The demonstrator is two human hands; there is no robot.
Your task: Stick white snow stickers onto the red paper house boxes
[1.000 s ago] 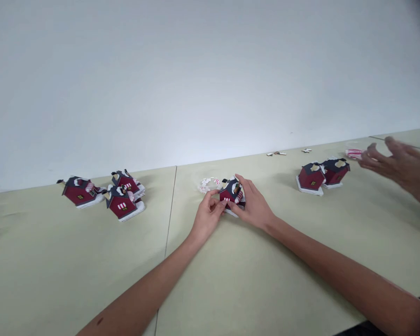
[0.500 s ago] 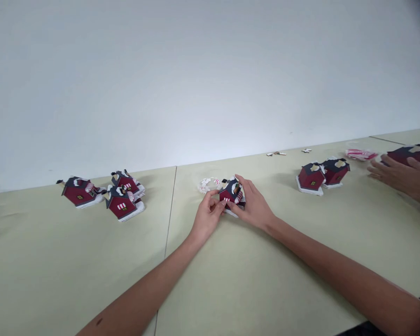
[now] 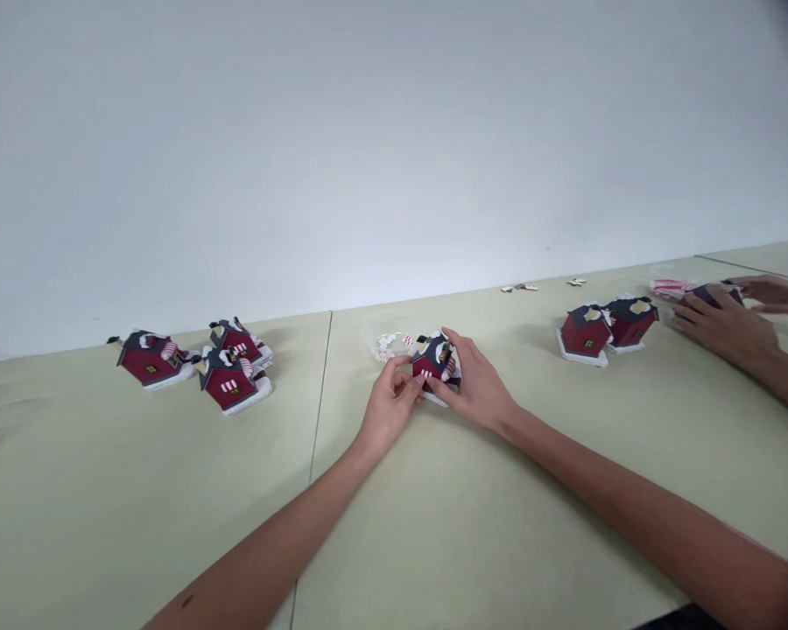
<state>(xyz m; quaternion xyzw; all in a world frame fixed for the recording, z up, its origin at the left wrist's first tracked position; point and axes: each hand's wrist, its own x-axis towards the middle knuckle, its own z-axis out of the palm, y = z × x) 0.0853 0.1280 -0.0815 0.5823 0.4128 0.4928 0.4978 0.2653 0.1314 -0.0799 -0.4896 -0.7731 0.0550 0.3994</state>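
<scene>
1. Head view, counted: six red model houses stand on the pale green table (image 3: 171, 490): three to the left, two to the right, one in the middle.
2. The left hand (image 3: 389, 404) and right hand (image 3: 473, 391) clamp the middle house (image 3: 433, 363) from either side, fingers (image 3: 456, 346) closed on it, just beside one white wreath (image 3: 387, 346).
3. Since the earlier frame, a co-worker's two hands (image 3: 722, 325) have brought one dark roof piece (image 3: 715, 294) left, beside one pink-striped packet (image 3: 670, 285); the person's hands match.
</scene>
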